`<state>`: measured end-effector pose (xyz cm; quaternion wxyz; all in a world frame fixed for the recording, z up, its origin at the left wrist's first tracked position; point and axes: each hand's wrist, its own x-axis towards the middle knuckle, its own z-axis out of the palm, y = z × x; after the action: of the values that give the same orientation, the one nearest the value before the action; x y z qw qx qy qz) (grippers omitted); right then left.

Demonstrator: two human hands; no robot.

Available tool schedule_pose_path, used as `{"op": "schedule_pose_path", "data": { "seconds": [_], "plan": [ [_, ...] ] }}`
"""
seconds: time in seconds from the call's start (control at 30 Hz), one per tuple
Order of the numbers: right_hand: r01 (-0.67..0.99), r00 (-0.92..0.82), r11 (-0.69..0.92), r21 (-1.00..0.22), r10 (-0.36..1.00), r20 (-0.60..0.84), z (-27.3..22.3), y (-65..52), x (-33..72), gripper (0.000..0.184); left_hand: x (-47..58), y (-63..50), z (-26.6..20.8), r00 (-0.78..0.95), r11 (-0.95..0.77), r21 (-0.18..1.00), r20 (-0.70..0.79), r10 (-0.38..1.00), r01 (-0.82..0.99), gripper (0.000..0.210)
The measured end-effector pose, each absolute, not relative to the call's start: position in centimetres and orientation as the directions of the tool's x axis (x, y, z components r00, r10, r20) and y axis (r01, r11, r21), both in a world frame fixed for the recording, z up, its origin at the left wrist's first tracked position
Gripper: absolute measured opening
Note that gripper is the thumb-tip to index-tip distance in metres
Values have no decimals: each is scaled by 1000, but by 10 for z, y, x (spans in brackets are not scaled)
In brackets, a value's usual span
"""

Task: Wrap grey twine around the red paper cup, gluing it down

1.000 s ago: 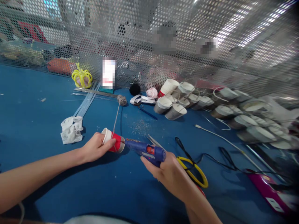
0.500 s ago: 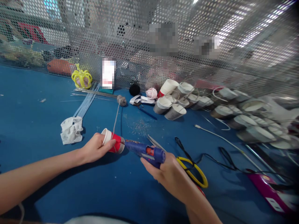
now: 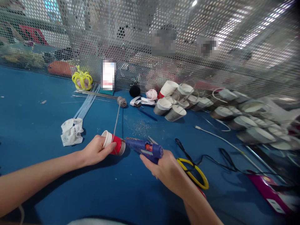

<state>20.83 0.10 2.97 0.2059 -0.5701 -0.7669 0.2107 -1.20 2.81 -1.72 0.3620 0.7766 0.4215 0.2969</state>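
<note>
My left hand (image 3: 99,150) is closed around a red and white paper cup (image 3: 119,145), tipped on its side with its white rim to the left. Grey yarn is wound at the cup's base end. A strand of it (image 3: 116,122) runs up to a small grey yarn ball (image 3: 122,102) on the table. In my right hand (image 3: 164,167) is a blue hot glue gun (image 3: 145,148), its nozzle at the cup's base; whether it touches cannot be told. Scissors (image 3: 194,172) with yellow handles lie partly hidden beside my right hand.
Several yarn-wrapped cups (image 3: 175,112) stand at the back and right. A purple power strip (image 3: 267,190), a black cord and a white cable (image 3: 225,142) lie to the right. Crumpled white paper (image 3: 72,131) is at the left. A perforated metal screen (image 3: 140,40) closes the back.
The glue gun and my right hand have shifted very slightly left. My left hand keeps its hold on the cup.
</note>
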Motion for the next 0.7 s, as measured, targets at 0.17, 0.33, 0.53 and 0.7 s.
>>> {"op": "schedule_pose_path", "data": {
  "seconds": [0.17, 0.33, 0.53, 0.7],
  "plan": [
    [813, -183, 126, -568, 982, -44, 36, 8, 200, 32, -11, 28, -15, 474, -413, 791, 180, 862, 450, 36],
    [807, -166, 104, -581, 985, -55, 41, 4, 200, 31, -12, 27, -17, 483, -416, 798, 183, 857, 436, 34],
    [804, -191, 120, -583, 980, -63, 41, 5, 201, 32, -12, 27, -17, 494, -457, 778, 220, 841, 432, 32],
    [790, -164, 54, -611, 979, -125, 39, 7, 199, 29, -12, 28, -17, 502, -493, 757, 254, 826, 429, 32]
  ]
}}
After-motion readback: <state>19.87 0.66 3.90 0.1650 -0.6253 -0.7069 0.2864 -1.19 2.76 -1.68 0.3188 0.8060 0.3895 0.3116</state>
